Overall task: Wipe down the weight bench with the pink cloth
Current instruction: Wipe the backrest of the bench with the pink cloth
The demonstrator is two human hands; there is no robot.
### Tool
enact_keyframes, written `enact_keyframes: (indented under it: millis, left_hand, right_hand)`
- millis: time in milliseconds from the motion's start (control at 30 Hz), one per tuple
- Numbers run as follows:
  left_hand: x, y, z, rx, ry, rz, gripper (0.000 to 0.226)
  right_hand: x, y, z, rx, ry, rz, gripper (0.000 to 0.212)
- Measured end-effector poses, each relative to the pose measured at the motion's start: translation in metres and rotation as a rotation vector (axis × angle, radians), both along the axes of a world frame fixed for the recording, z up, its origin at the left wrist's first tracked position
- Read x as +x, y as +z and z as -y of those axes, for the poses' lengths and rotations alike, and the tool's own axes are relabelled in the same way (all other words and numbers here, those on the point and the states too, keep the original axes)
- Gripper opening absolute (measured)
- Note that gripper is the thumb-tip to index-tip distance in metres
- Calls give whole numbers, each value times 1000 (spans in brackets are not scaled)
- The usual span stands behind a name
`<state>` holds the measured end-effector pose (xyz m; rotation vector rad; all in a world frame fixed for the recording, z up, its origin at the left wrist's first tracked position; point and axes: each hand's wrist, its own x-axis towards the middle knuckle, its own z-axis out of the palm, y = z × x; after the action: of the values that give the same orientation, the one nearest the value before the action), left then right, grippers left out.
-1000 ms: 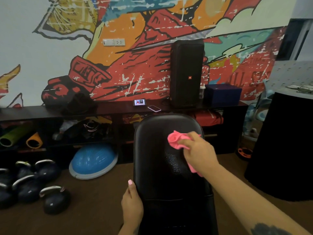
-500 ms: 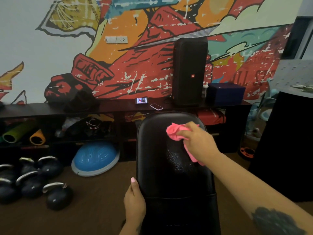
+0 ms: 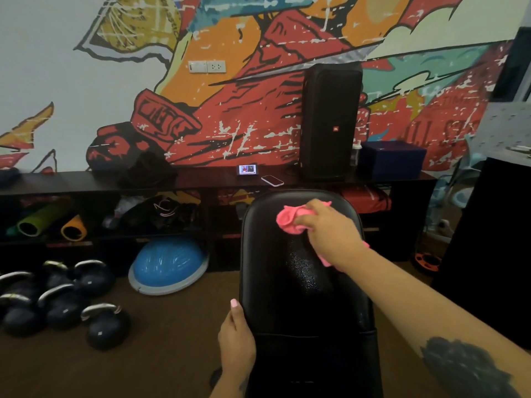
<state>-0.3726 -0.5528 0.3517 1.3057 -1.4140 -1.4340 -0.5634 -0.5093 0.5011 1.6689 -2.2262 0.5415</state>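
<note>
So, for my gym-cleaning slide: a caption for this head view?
Right hand wipes the black weight bench with a pink cloth; left hand steadies its edge.

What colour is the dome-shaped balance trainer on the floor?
The balance trainer is blue with a grey base rim, seen in the head view.

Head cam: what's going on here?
A person is wiping a black weight bench. The right hand grips a bunched pink cloth and presses it on the pad near its top end. The left hand holds the pad's left edge. The middle of the pad glistens with droplets. Kettlebells sit on the floor to the left.
</note>
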Motion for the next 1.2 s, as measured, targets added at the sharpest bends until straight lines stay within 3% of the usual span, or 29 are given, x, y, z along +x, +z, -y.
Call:
enact_keyframes:
  millis: [167, 433, 667, 933, 1200]
  left_hand:
    - [0, -2, 2, 15, -9, 0, 45]
    - [0, -4, 3, 13, 1, -14, 45]
    - [0, -5, 3, -7, -4, -3, 45]
    - [-1, -7, 4, -8, 18, 14, 49]
    - [0, -6, 4, -15, 13, 15, 52]
  right_hand:
    - [-4, 21, 26, -119, -90, 51, 28]
    - [29, 5, 27, 80, 150, -107, 38]
    - [9, 28, 36, -19, -31, -86, 33]
    - [45, 6, 30, 178, 193, -179, 40]
    - [33, 21, 37, 32, 18, -84, 37]
